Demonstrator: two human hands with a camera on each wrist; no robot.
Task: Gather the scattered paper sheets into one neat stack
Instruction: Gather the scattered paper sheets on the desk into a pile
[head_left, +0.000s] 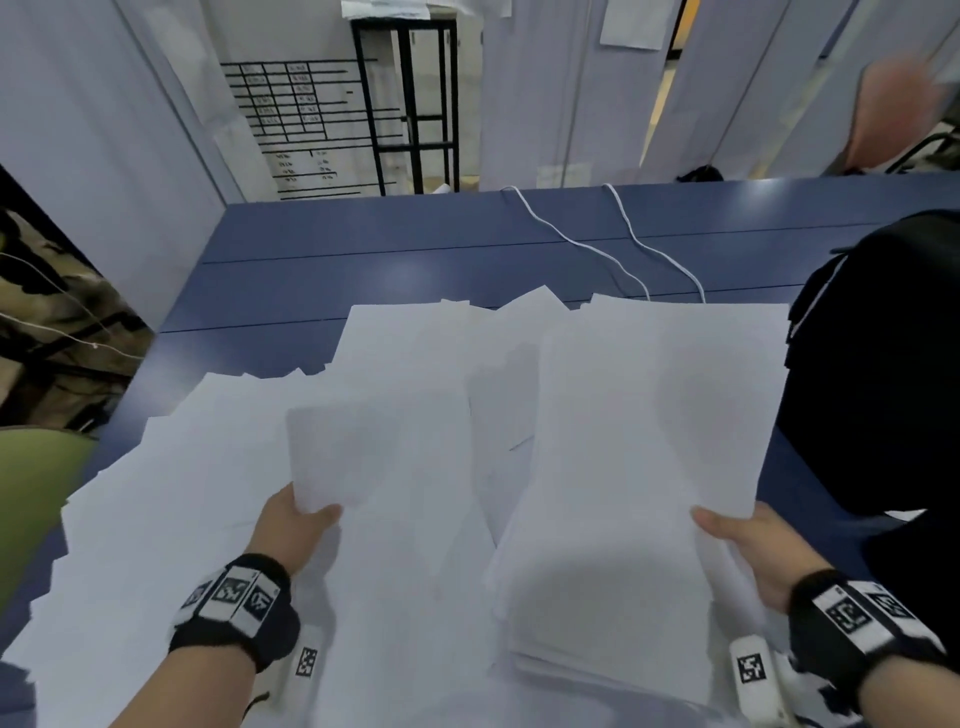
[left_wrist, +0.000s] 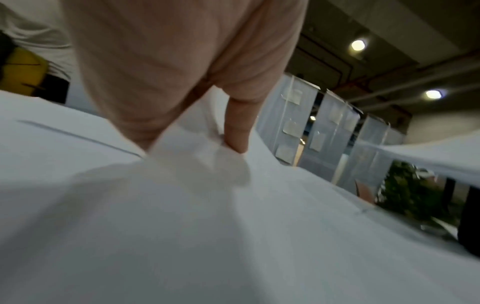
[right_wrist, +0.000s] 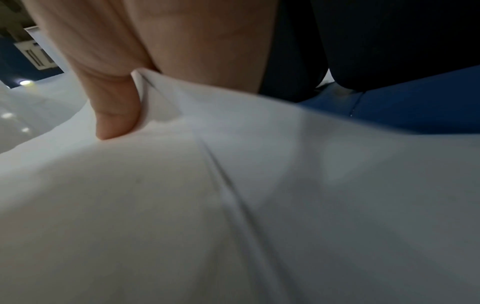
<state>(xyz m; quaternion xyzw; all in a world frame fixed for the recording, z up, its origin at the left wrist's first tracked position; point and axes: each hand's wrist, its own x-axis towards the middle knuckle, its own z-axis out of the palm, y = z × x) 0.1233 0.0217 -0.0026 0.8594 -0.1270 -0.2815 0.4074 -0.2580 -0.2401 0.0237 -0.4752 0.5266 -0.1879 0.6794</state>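
Paper sheets (head_left: 395, 519) lie scattered over the blue counter (head_left: 322, 270) while your left hand (head_left: 291, 530) pinches one sheet (head_left: 343, 452) by its corner and your right hand (head_left: 763, 551) pinches another raised sheet (head_left: 665, 415), fingers curled around paper.

Even overhead light, soft shadows on white sheets (head_left: 597, 587), wide-angle bending at edges, heavy blur in both wrist views.
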